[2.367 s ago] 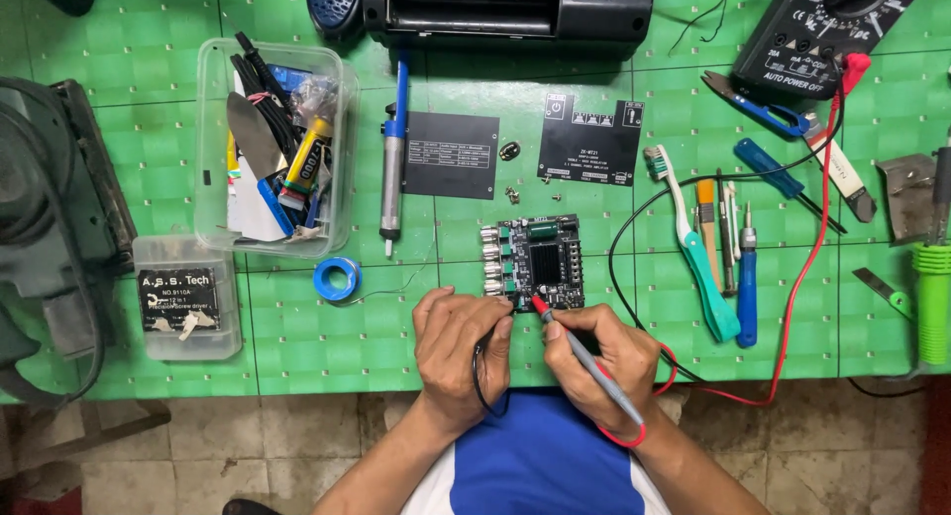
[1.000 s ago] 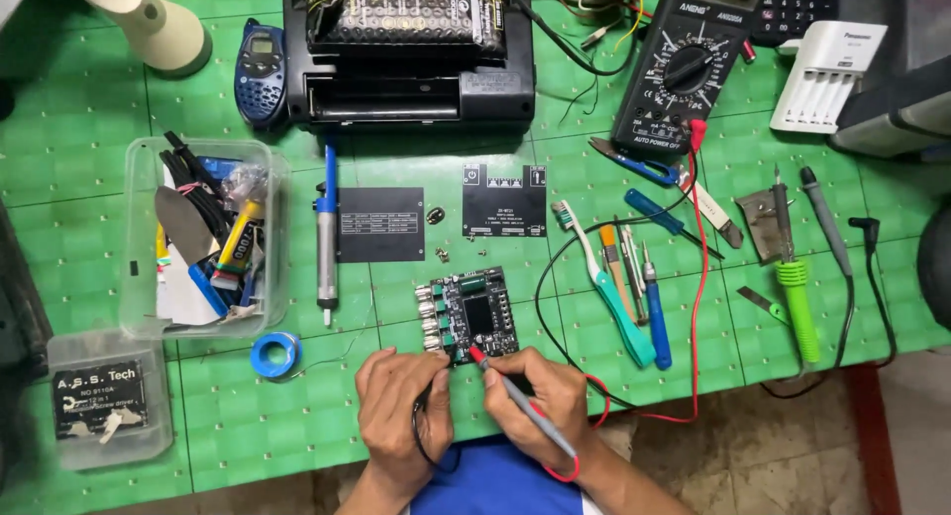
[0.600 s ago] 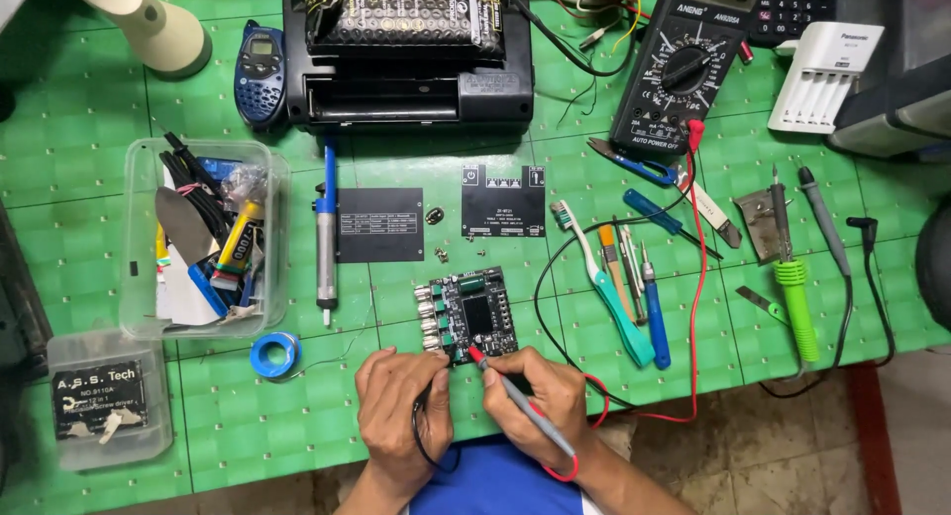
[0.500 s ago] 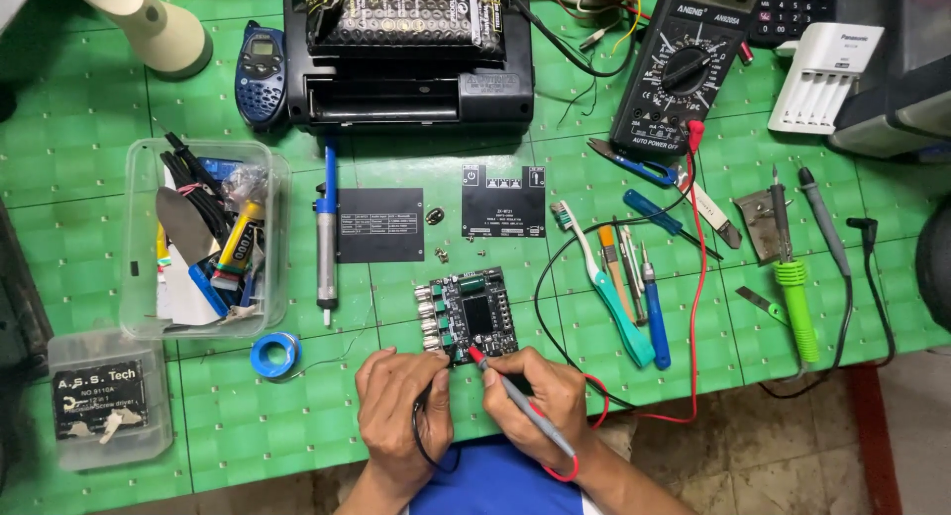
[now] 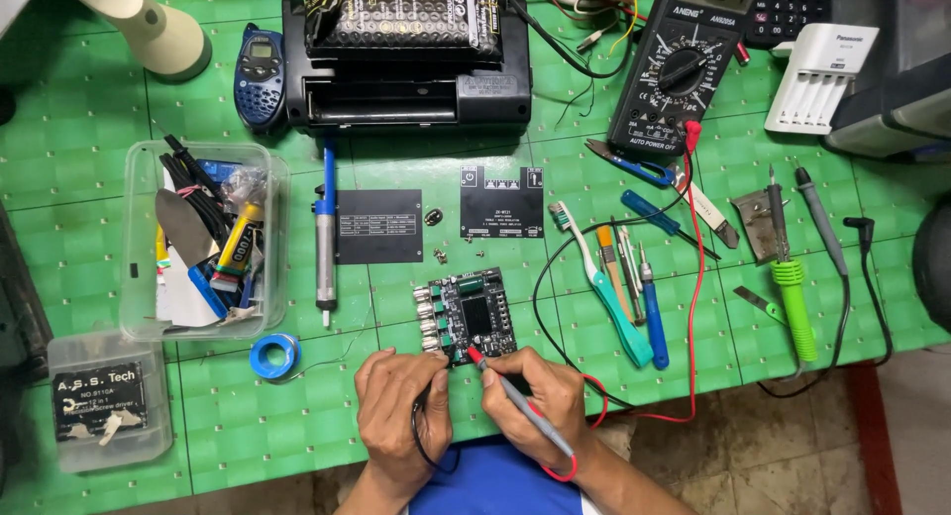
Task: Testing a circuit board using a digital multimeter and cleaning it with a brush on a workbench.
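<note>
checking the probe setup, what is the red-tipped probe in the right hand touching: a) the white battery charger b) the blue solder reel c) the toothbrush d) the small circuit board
d: the right hand holds the red probe like a pen, and its tip rests on the near edge of the small circuit board, well away from the other listed items.

Bright, even light; sharp focus
</note>
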